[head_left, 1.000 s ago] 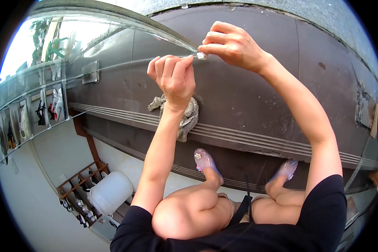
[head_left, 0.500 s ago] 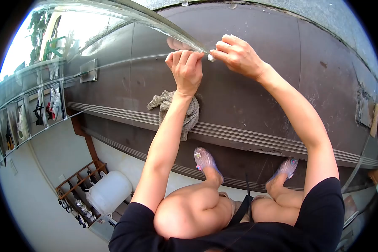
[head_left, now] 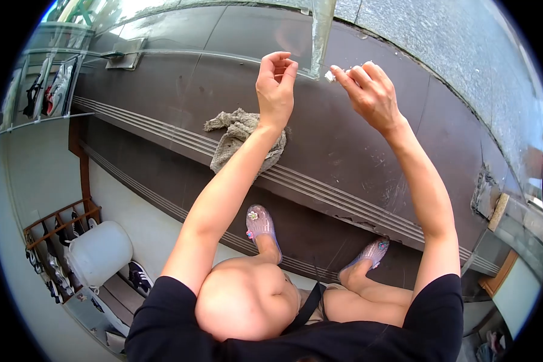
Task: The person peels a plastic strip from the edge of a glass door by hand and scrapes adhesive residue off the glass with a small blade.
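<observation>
My left hand (head_left: 276,90) is beside the lower corner of a glass panel (head_left: 317,45), its fingers loosely curled, with nothing visible in them. On the other side of that corner, my right hand (head_left: 370,95) is closed in a pinch. A small crumpled white piece (head_left: 330,76) sticks out at its fingertips; its material is unclear. Below my left hand, a grey-brown rag (head_left: 238,134) lies bunched on the dark tiled step (head_left: 344,157), partly behind my forearm.
A white plastic drum (head_left: 99,253) stands at lower left beside a wooden rack (head_left: 57,220) holding shoes. Further shoes show behind glass at upper left. Broken tile (head_left: 484,190) marks the right side of the step. My feet, in clear shoes, rest on the lower step.
My hands have drawn apart at the glass corner. The right has moved right with the white piece, and the left has loosened and turned. The view has shifted too.
</observation>
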Demonstrator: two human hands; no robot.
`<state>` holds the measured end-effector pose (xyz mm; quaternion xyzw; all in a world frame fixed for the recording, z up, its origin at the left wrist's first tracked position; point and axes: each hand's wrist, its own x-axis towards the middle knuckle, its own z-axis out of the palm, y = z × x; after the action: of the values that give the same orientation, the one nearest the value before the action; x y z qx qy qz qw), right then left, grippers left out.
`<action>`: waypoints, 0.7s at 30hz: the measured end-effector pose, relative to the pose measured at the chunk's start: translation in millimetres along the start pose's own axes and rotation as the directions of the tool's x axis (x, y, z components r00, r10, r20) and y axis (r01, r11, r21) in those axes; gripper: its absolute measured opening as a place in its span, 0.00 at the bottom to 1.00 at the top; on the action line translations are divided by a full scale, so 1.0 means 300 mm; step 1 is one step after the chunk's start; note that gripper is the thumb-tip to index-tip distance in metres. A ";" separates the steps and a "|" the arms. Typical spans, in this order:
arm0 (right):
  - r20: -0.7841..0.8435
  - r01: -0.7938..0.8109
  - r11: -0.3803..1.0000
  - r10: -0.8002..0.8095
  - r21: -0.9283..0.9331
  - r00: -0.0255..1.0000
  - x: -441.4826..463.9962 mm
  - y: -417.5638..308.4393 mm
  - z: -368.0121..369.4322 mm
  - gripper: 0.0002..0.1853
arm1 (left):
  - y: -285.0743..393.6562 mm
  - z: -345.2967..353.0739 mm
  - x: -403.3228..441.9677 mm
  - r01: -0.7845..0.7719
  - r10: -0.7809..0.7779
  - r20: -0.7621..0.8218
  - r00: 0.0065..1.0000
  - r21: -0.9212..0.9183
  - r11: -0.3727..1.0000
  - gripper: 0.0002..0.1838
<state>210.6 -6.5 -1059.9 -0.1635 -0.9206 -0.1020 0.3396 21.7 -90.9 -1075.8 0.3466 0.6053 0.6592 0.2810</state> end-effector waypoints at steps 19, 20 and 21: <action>0.205 0.025 1.000 -0.027 0.013 0.978 -0.017 -0.054 -0.040 0.23 | -0.079 -0.103 -0.038 0.399 -0.402 0.155 0.903 0.047 0.916 0.11; 0.184 0.033 0.999 -0.034 0.010 0.982 0.015 -0.067 -0.044 0.23 | -0.083 -0.108 -0.048 0.393 -0.397 0.161 0.904 0.054 0.918 0.12; 0.156 0.041 0.999 -0.041 0.005 0.987 0.049 -0.073 -0.041 0.23 | -0.084 -0.112 -0.051 0.380 -0.385 0.169 0.907 0.062 0.923 0.13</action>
<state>199.2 -27.1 -1042.6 -0.1518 -0.9476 -0.0953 0.2643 2.8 -120.3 -1103.6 0.2824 0.6431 0.5492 0.4528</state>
